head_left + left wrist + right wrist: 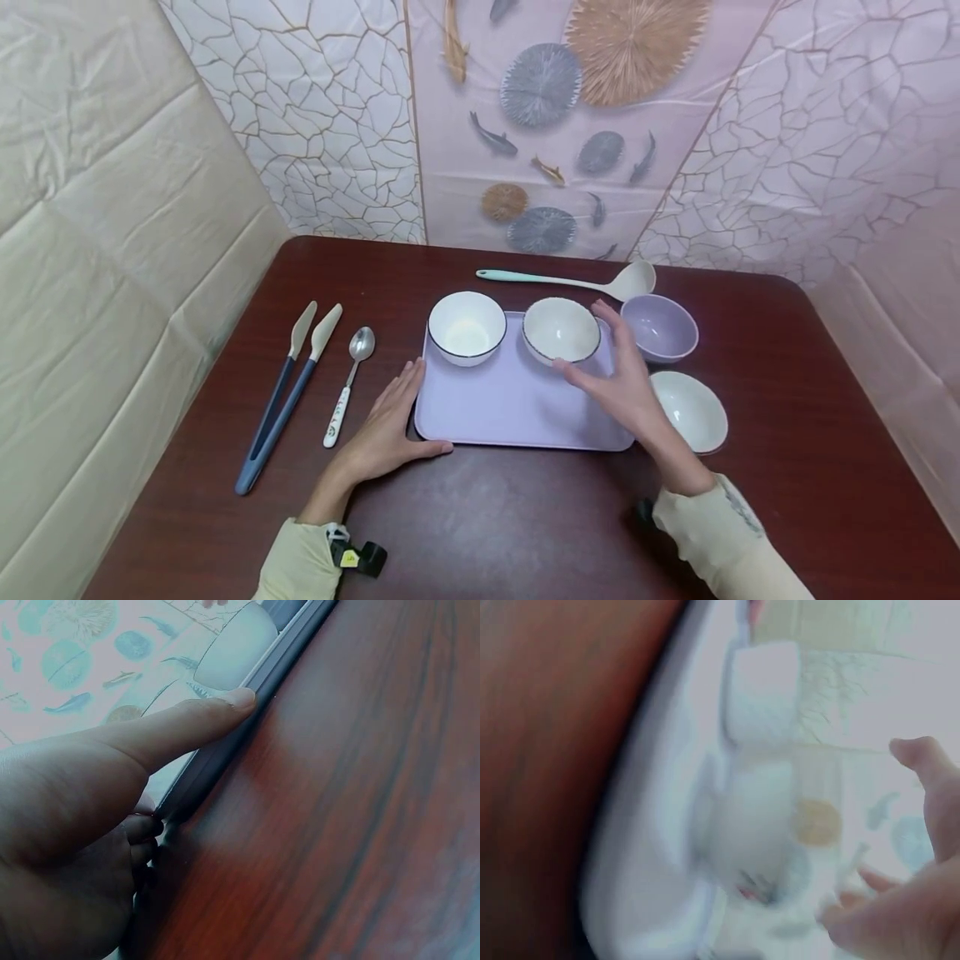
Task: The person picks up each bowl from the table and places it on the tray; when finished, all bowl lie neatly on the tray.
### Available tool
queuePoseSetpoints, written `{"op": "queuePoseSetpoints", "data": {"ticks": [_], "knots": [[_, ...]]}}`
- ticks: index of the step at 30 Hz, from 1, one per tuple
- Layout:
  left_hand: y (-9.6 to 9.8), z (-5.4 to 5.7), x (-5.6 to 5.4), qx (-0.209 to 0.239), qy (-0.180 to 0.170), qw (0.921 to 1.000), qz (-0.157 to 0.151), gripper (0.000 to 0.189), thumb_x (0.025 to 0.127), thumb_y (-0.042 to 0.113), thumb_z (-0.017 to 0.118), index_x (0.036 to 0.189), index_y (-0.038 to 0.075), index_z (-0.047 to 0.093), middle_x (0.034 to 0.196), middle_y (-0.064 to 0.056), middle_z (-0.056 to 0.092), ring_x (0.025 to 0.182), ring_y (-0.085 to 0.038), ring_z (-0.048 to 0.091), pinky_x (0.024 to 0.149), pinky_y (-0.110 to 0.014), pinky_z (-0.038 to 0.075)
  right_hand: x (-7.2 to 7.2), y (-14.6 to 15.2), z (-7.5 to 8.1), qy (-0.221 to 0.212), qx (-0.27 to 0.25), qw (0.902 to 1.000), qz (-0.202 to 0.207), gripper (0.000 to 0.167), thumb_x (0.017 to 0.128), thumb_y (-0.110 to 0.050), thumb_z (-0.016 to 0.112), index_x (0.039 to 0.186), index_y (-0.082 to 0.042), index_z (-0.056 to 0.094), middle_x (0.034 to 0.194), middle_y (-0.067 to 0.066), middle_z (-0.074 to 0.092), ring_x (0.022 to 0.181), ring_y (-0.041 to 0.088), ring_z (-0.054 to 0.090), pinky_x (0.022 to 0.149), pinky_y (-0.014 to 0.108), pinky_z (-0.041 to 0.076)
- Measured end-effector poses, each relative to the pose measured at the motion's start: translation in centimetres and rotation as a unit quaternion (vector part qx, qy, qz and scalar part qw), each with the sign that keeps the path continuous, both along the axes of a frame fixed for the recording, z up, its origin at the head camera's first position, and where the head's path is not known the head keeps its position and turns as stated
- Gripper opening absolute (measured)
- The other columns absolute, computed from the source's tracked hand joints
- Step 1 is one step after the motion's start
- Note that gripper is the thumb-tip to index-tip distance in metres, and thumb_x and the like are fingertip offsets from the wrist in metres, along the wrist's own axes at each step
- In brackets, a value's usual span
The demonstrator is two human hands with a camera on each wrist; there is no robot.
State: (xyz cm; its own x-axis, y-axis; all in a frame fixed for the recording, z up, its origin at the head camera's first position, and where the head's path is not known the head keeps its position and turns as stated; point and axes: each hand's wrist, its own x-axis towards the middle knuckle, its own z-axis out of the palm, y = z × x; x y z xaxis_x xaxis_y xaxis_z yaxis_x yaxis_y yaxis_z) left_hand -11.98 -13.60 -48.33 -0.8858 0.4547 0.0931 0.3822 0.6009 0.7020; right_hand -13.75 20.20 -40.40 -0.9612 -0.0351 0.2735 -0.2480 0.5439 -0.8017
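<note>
A lilac tray [480,412] lies on the table with two white bowls on it. The dark-rimmed bowl [467,332] sits at its back left, the wavy-rimmed bowl [561,333] at its back right. My left hand [384,432] rests at the tray's front left corner, fingers straight along the left side. In the left wrist view its thumb [202,724] touches the front edge. Above the tray's right side, my right hand [618,383] has thumb and fingers spread beside the wavy-rimmed bowl. The blurred right wrist view shows this hand [907,907] apart from the bowls, holding nothing.
Right of the tray stand a purple bowl [660,329] and a white bowl [690,412], partly behind my right forearm. A ladle [562,279] lies behind the tray. To the left are a spoon [348,387] and blue-handled tongs [281,408]. Cloth-covered walls [337,125] border the table.
</note>
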Motion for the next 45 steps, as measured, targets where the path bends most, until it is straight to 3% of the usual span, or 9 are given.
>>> {"op": "queuePoseSetpoints", "data": {"ticks": [4,7,11,14,18,23,27,32,45], "knots": [[-0.1,-0.1,0.1,0.001,0.001,1.0,0.004,0.12,0.076,0.049,0.082,0.157,0.004,0.007,0.162,-0.012,0.01,0.149,-0.026,0.003,0.118,-0.044,0.007,1.9,2.6,2.0,0.036,0.036,0.9964,0.068,0.065,0.082,-0.011,0.081,0.139,-0.011,0.051,0.138,0.003,0.055,0.129,0.022,0.048,0.108,0.029,0.035],[-0.2,-0.2,0.1,0.001,0.001,1.0,0.006,0.12,0.076,0.049,0.082,0.157,0.004,0.007,0.162,-0.012,0.01,0.149,-0.026,0.003,0.118,-0.045,0.007,3.8,5.2,3.0,0.045,0.096,0.9906,0.087,0.053,0.082,-0.012,0.081,0.13,-0.019,0.06,0.124,-0.003,0.064,0.116,0.011,0.057,0.097,0.015,0.039],[-0.3,-0.2,0.2,0.004,0.003,1.0,0.007,0.12,0.076,0.048,0.083,0.157,0.004,0.007,0.162,-0.012,0.01,0.149,-0.027,0.004,0.118,-0.045,0.007,6.1,9.0,2.8,0.007,0.119,0.99,0.076,0.062,0.08,-0.013,0.083,0.135,-0.025,0.057,0.128,-0.007,0.061,0.113,0.006,0.054,0.086,0.011,0.04],[-0.4,-0.2,0.2,0.005,0.003,1.0,0.007,0.12,0.075,0.047,0.083,0.157,0.005,0.007,0.162,-0.012,0.01,0.149,-0.027,0.004,0.118,-0.045,0.007,6.9,11.9,1.8,-0.012,0.09,0.9915,0.093,0.083,0.075,-0.004,0.085,0.146,-0.02,0.045,0.142,-0.001,0.05,0.125,0.012,0.047,0.093,0.013,0.039],[-0.4,-0.3,0.2,0.004,-0.003,0.9999,0.009,0.12,0.075,0.048,0.083,0.158,0.006,0.006,0.163,-0.011,0.009,0.149,-0.025,0.003,0.118,-0.045,0.007,6.9,14.9,0.3,-0.016,0.061,0.9901,0.125,0.108,0.066,0.008,0.086,0.155,-0.013,0.028,0.155,0.008,0.032,0.139,0.018,0.033,0.105,0.015,0.03],[-0.4,-0.4,0.2,0.003,-0.01,0.9999,0.01,0.12,0.075,0.05,0.082,0.158,0.006,0.006,0.163,-0.01,0.009,0.149,-0.024,0.002,0.118,-0.045,0.006,6.5,16.8,-1.4,-0.049,0.041,0.9891,0.133,0.122,0.062,0.009,0.088,0.158,-0.016,0.016,0.158,0.008,0.022,0.143,0.018,0.024,0.105,0.013,0.028],[-0.3,-0.7,0.3,0.005,-0.003,1.0,0.007,0.12,0.075,0.05,0.082,0.158,0.005,0.007,0.163,-0.011,0.01,0.149,-0.026,0.003,0.118,-0.046,0.008,6.0,17.5,-2.7,-0.064,0.018,0.9854,0.157,0.126,0.061,0.01,0.088,0.158,-0.017,0.011,0.158,0.016,0.019,0.143,0.023,0.021,0.105,0.013,0.028],[-0.1,-0.8,0.3,0.004,0.003,1.0,0.003,0.119,0.076,0.05,0.082,0.157,0.005,0.007,0.163,-0.011,0.01,0.149,-0.026,0.003,0.118,-0.047,0.008,5.6,17.9,-3.9,-0.063,0.001,0.9834,0.171,0.129,0.059,0.011,0.089,0.157,-0.012,0.01,0.156,0.022,0.021,0.141,0.017,0.024,0.103,0.012,0.025],[0.1,-0.3,0.0,0.0,0.007,1.0,0.002,0.121,0.075,0.05,0.082,0.157,0.005,0.006,0.162,-0.013,0.01,0.149,-0.026,0.004,0.118,-0.045,0.008,5.1,17.7,-4.8,-0.081,0.02,0.9872,0.136,0.127,0.056,0.002,0.094,0.156,-0.016,0.019,0.147,0.011,0.036,0.125,0.01,0.038,0.098,0.012,0.028]]}}
